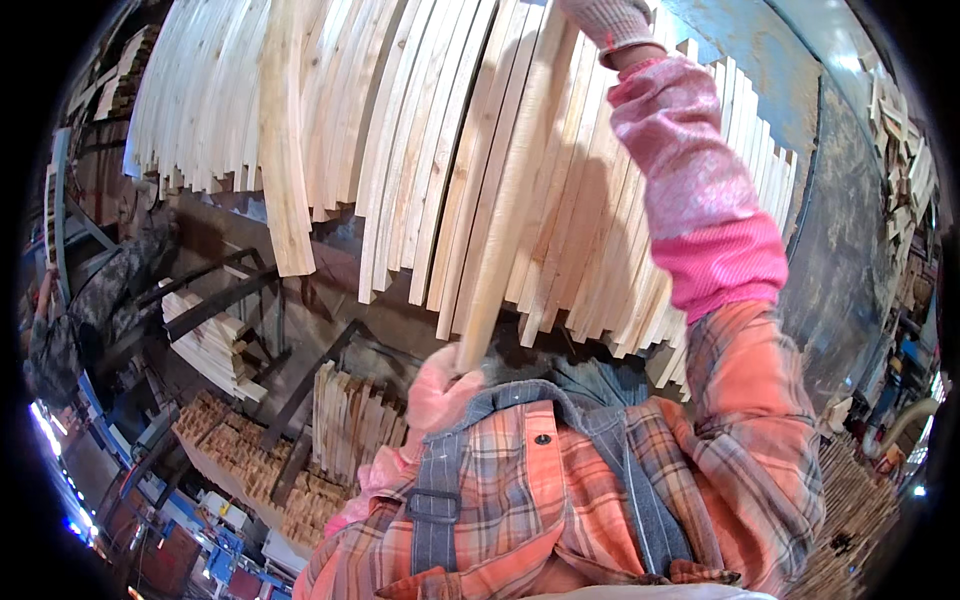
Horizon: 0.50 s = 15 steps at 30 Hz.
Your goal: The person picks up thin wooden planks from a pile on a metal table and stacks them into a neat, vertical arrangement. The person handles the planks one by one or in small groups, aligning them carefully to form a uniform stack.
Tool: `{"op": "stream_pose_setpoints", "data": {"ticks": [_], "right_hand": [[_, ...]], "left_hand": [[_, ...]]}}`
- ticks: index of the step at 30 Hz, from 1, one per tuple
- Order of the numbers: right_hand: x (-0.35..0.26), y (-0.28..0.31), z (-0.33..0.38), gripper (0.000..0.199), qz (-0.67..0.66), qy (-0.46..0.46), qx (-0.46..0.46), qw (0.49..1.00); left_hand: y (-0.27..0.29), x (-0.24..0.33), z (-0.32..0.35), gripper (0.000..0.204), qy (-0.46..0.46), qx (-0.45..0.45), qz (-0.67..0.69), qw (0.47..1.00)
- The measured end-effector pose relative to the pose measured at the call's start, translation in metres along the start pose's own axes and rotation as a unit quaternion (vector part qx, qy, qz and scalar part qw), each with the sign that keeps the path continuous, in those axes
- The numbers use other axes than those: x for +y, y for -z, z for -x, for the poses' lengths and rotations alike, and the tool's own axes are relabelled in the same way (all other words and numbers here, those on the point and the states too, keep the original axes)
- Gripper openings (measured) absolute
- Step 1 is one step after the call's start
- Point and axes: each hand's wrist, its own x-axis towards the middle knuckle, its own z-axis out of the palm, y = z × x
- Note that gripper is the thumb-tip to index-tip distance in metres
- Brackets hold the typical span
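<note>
Overhead, in the head view, the right hand (608,22), in a knit glove, is raised to the top edge of the stack (420,130) of pale curved slats; its grip is cut off by the frame, so it cannot be told. One slat (510,200) stands out in front, its lower end meeting the left hand (440,385), which seems closed around it. Keeping both ends supported should keep the slat from snagging neighbours.

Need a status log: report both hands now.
Left hand: closed on the lower end of a long wooden slat.
Right hand: gloved, high on that slat; grip unclear.
</note>
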Motion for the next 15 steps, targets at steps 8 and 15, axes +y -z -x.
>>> {"op": "stream_pose_setpoints", "data": {"ticks": [8,15], "right_hand": [[-0.073,-0.024,0.185,0.055,-0.102,0.113,-0.194,0.969],[0.004,0.013,0.253,0.045,-0.211,0.015,-0.181,0.961]], "left_hand": [[0.028,0.044,-0.008,0.032,0.001,0.124,-0.222,0.967],[0.045,0.091,0.005,0.025,-0.114,0.128,-0.089,0.981]]}}
